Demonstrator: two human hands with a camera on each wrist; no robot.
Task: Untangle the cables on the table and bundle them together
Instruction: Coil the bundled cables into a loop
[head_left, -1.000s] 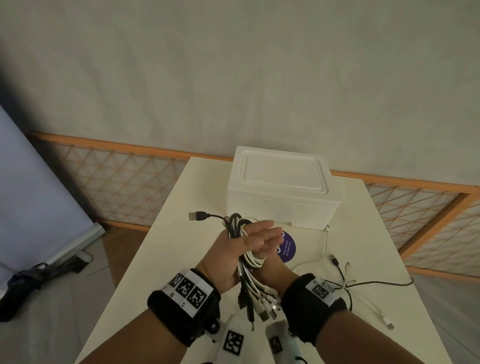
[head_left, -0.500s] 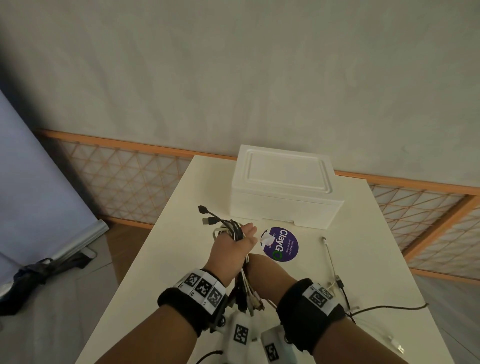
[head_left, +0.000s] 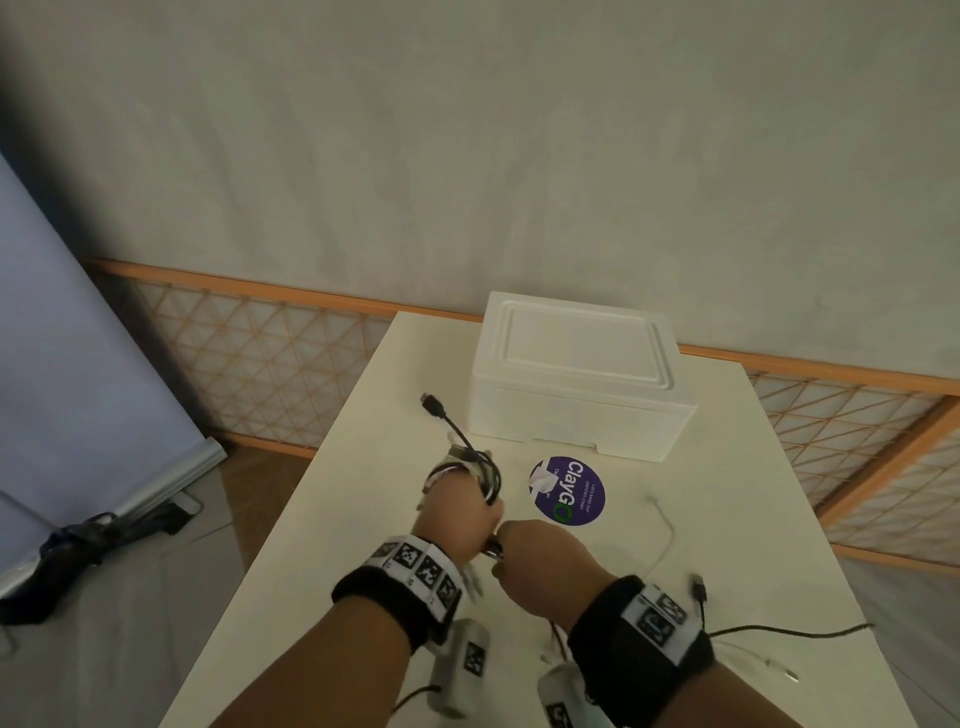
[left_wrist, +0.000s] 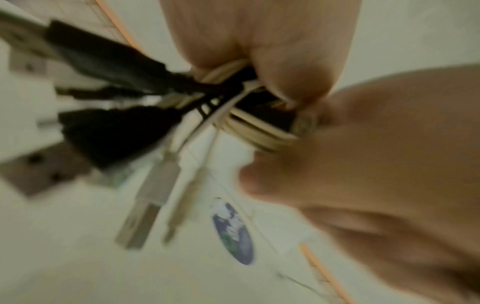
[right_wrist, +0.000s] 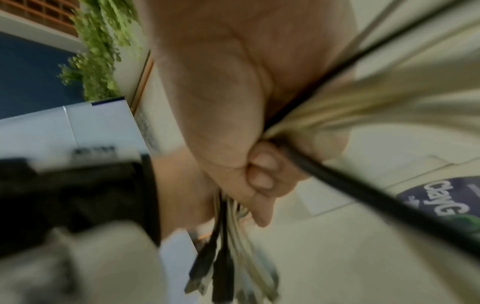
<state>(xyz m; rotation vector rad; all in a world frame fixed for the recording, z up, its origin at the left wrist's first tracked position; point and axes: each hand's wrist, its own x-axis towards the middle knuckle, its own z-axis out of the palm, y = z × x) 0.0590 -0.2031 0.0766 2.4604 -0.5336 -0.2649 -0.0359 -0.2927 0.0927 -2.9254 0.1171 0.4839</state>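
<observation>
My left hand (head_left: 460, 514) clamps the black-and-white cable bundle (head_left: 480, 470); my right hand (head_left: 540, 564) grips its wrapping black cable (right_wrist: 363, 191), trailing rightward.

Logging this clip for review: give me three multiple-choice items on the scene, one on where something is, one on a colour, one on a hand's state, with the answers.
1. Where is the white foam box?
A. at the table's far end
B. on the floor
C. in the left hand

2. What colour is the round sticker on the table?
A. red
B. purple
C. yellow

3. What is the left hand doing?
A. lying flat
B. hanging idle
C. gripping the cable bundle

Answers:
1 A: it stands near the far edge.
2 B: purple with white lettering.
3 C: its fingers curl round the cables.
</observation>
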